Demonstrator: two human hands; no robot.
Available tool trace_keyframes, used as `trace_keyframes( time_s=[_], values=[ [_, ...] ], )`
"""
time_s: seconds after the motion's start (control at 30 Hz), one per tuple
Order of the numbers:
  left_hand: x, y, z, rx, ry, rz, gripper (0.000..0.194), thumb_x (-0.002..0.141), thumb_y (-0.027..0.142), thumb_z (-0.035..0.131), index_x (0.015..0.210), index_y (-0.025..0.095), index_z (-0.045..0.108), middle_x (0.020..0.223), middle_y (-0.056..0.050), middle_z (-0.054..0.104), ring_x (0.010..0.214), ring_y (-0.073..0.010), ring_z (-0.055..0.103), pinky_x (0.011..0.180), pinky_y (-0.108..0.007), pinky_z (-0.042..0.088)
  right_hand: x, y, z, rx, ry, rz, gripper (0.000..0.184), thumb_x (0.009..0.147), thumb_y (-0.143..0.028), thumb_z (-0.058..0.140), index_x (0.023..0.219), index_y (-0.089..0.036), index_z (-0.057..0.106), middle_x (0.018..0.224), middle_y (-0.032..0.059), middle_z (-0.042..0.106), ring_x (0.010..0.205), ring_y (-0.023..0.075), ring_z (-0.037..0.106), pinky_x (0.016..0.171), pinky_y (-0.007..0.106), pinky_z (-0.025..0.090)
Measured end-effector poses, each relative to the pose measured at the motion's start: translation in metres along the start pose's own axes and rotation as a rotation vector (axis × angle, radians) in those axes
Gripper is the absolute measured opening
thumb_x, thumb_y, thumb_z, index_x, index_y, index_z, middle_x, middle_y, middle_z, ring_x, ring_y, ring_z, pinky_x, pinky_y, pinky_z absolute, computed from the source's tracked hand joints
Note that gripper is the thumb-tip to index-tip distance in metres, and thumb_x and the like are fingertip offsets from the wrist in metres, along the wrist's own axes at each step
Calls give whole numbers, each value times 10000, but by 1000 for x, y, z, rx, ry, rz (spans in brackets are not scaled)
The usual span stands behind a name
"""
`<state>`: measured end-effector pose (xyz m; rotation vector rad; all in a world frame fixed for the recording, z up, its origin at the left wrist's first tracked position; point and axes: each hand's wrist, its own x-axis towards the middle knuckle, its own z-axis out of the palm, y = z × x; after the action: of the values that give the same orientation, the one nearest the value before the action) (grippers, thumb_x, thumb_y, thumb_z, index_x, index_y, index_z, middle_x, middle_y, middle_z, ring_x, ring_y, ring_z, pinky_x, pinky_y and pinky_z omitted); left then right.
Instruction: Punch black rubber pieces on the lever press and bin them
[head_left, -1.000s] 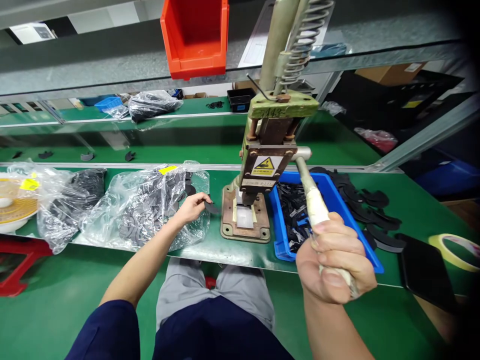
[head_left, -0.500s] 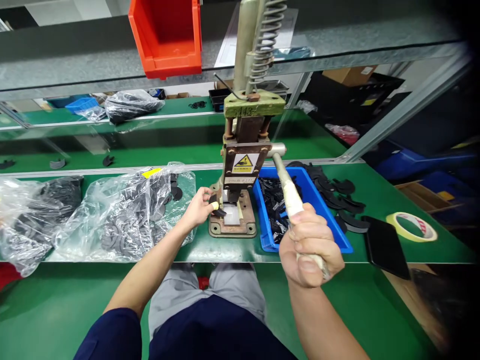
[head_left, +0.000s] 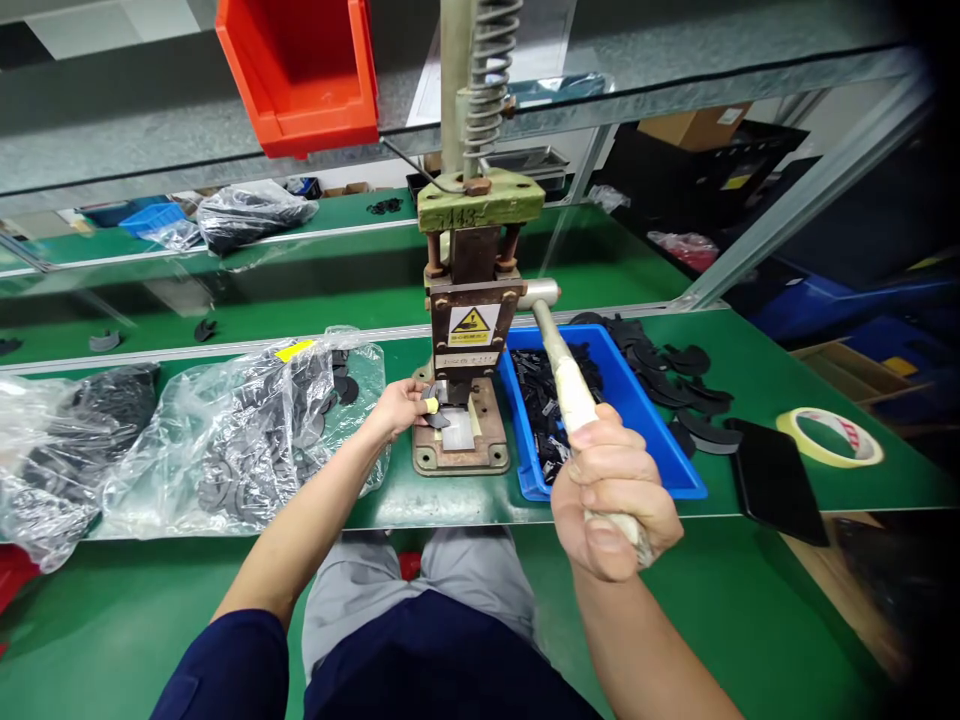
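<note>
My right hand (head_left: 619, 490) is wrapped round the pale, tape-covered lever handle (head_left: 568, 385) of a hand press (head_left: 480, 205). My left hand (head_left: 397, 408) pinches a dark curved piece (head_left: 436, 420) between thumb and fingers, at the left side of the press base (head_left: 491, 420). A yellow cover sits on one fingertip of that hand. The piece lies beside the press's ram (head_left: 454, 390), over the edge of a light metal plate (head_left: 458, 434); whether it touches the plate I cannot tell. A warning label (head_left: 472, 325) marks the front of the press.
Right of the press stands a blue bin (head_left: 675, 470) of small black parts. Beyond it lie loose dark curved pieces (head_left: 667, 375), a black tray-like object (head_left: 776, 480) and a tape roll (head_left: 862, 450). Clear bags (head_left: 255, 440) of curved pieces lie left. An orange bin (head_left: 322, 120) overhangs above.
The dark piece in my left hand has turned and shows more of its flat face. My right hand keeps its hold on the lever. The whole view has shifted slightly.
</note>
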<state>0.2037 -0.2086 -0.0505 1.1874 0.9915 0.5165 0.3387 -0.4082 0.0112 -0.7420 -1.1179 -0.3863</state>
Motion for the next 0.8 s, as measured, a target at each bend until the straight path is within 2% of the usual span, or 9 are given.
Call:
trace_keyframes(
  time_s=[0.33,0.5,0.63,0.8],
  values=[
    [4,11,-4,9,-19,-189,287,570,21,869,725,87,638,647,-18,671,528,-114,650,511,-206,561,0,-2,-3,6,-31,30,158,802,-308,578,677,-218,540,652,-17,545,743,194,572,919,540,478],
    [-6,16,5,14,71,-274,275,616,10,832,638,119,580,627,-1,649,570,-120,655,566,-220,582,1,-4,7,43,95,38,167,786,-299,569,655,-217,505,616,-23,512,731,183,560,905,508,476],
    [-10,18,11,48,156,-278,343,629,-20,793,586,154,501,571,31,606,562,-117,639,580,-221,579,1,-3,12,55,138,28,166,776,-307,566,649,-227,496,601,-29,505,703,187,549,871,507,474],
    [-5,25,10,133,139,-265,276,635,-93,711,606,132,553,548,25,614,493,-117,616,523,-219,552,0,0,14,79,167,12,163,767,-304,569,651,-225,485,602,-29,489,704,189,545,855,497,457]
  ],
)
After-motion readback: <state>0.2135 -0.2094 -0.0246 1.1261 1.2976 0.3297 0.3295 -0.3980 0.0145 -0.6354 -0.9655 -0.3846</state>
